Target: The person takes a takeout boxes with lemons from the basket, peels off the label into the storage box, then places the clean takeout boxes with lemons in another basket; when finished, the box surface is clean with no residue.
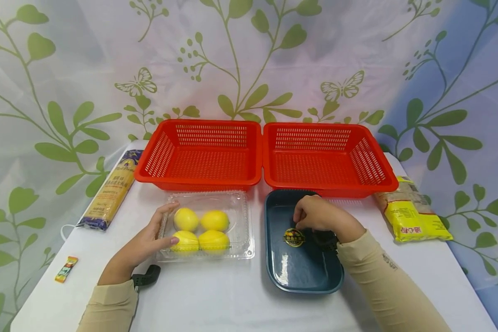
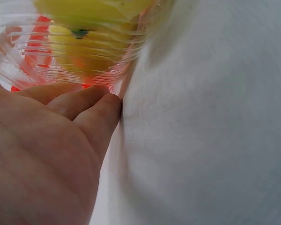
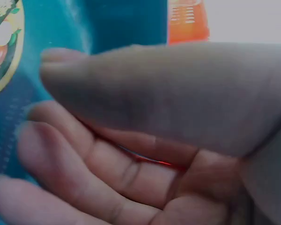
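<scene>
On a white-covered table (image 1: 207, 299), a left red slotted basket (image 1: 199, 180) and a right red slotted basket (image 1: 328, 186) are being displayed side by side at the far edge. Near the right one, a dark blue rectangular dish (image 1: 292, 267) is being reached into; if its floor is being pressed off-centre, the dish could be slid or pushed into the basket beyond. To its left, a clear plastic fruit box (image 1: 241, 230) is being touched; too firm a squeeze could be buckling its thin wall. A yellow bag (image 1: 419, 216) at far right and a spaghetti packet (image 1: 113, 193) at far left are being left untouched.

The left hand (image 1: 146, 239) is being laid along the box's left side, thumb spread from extended fingers. The right hand (image 1: 321, 216) is being held bent over the dish; whether anything is being pinched cannot be told. Inside the box, four lemons (image 1: 214, 220) are being grouped on the left, and could be set rolling by a tilt. A small sachet (image 1: 66, 269) is being bypassed at near left. In the dish, a round black-and-gold label (image 1: 293, 237) is being approached just beside the fingertips; a careless scrape could be creasing it.
</scene>
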A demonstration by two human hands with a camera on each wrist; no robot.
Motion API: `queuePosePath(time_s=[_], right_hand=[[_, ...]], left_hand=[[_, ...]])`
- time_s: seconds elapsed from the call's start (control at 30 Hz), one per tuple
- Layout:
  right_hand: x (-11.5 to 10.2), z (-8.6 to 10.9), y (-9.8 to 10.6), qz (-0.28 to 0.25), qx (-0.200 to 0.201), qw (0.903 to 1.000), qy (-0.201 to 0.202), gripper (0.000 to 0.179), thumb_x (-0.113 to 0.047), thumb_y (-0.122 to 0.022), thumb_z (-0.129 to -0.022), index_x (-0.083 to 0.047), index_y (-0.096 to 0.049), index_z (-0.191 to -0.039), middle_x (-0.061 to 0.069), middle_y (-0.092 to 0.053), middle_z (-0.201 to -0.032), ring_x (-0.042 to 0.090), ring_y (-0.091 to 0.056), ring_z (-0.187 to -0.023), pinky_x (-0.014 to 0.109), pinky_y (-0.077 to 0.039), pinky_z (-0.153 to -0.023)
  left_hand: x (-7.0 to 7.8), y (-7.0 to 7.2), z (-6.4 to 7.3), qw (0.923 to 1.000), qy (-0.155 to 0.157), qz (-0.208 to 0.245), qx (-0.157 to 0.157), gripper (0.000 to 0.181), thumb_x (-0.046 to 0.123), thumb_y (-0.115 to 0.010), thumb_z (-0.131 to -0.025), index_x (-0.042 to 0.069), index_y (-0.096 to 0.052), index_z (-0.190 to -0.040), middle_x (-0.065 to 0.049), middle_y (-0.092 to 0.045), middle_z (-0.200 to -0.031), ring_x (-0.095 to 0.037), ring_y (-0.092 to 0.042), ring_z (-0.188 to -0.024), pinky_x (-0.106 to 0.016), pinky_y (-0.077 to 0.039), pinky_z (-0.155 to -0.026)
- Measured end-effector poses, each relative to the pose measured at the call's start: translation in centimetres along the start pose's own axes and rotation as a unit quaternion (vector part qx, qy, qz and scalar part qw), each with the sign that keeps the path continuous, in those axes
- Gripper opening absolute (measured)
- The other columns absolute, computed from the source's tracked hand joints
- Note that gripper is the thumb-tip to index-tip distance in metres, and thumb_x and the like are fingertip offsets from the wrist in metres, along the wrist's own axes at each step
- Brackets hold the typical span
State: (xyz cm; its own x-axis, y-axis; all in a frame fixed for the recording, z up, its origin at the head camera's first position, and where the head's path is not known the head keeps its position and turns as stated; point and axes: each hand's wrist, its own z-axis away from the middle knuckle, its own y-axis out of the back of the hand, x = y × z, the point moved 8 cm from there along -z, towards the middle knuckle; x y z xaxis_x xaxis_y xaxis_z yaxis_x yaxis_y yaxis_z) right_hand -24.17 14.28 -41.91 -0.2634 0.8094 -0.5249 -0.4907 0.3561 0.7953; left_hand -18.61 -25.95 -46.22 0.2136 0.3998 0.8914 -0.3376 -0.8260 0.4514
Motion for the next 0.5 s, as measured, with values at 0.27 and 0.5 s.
queuePosePath(time_s=[0.27, 0.5], right_hand=[[0.1, 1.3, 1.6, -0.035, 0.065, 0.9973, -0.007, 0.006, -0.008, -0.081, -0.092, -0.007, -0.075, -0.094, 0.002, -0.068, -0.083, 0.019, -0.062, -0.067, 0.035, -0.06, -0.063], [0.4, 2.3, 2.2, -0.082, 0.098, 0.9918, 0.013, 0.007, -0.011, -0.08, -0.094, -0.005, -0.075, -0.095, 0.002, -0.069, -0.083, 0.021, -0.065, -0.065, 0.034, -0.06, -0.061]], left_hand=[[-0.1, 0.0, 0.0, 1.0, 0.003, -0.003, 0.0, 0.083, 0.024, -0.073, -0.093, 0.024, -0.025, -0.162, -0.012, -0.008, -0.174, -0.039, 0.005, -0.158, -0.082, -0.002, -0.112], [-0.2, 0.0, 0.0, 1.0, 0.007, -0.007, 0.002, 0.083, 0.025, -0.073, -0.093, 0.025, -0.026, -0.162, -0.011, -0.008, -0.174, -0.039, 0.004, -0.158, -0.083, -0.003, -0.111]])
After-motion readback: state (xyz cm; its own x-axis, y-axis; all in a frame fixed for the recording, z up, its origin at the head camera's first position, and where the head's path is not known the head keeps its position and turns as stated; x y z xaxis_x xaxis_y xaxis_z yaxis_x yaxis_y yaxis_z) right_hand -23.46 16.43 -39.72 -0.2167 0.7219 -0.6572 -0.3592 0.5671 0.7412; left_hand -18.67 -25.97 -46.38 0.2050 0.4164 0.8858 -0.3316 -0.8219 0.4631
